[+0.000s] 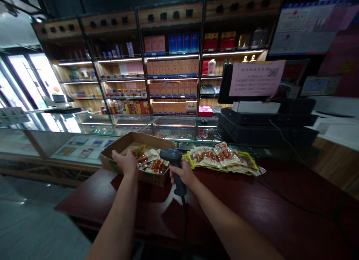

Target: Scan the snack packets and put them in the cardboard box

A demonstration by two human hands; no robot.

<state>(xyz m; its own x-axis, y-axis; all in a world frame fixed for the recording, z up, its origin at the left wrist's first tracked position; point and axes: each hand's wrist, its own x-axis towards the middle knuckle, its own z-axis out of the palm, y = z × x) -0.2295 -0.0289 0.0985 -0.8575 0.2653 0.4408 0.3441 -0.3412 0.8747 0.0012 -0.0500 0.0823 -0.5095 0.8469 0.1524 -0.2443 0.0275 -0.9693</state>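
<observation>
My right hand [183, 174] is closed round the grip of a black handheld barcode scanner [174, 166], whose head points toward a shallow cardboard box [112, 157] on the dark red counter. My left hand [126, 162] reaches into the box with its fingers bent down over the snack packets [151, 163] inside; whether it grips one is hidden. A row of similar white and yellow snack packets [224, 157] lies fanned out on the counter to the right of the scanner.
A black cash register [260, 121] with a pink notice [256, 77] stands at the back right, its cable trailing across the counter [252, 211]. Glass display cases [126, 123] run behind the box. Lit shelves [171, 77] of boxed goods fill the back wall.
</observation>
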